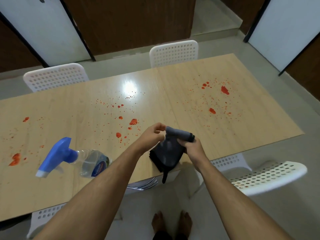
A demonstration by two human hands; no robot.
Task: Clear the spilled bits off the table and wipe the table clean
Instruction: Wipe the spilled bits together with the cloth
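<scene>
The fingers of the right hand [191, 147] are curled around one rolled end of a dark grey folded cloth [168, 151], and the fingers of the left hand [153, 135] pinch its upper corner, so both hands are clamped on the same cloth just above the near edge of the light wooden tabletop [242, 132]. The cloth hangs partly over that edge (one narrow strip dangles below it). The red spilled bits and splashes [133, 121] lie scattered across the whole tabletop, from the far left to the far right. I judge that a dry wipe now could smear the red marks wider, because the bits are not yet collected. The left forearm could also knock over the clear spray bottle with a blue trigger head [72, 157], which stands near it. Both forearms reach forward from below and meet at the cloth, wrists bent slightly inward.
</scene>
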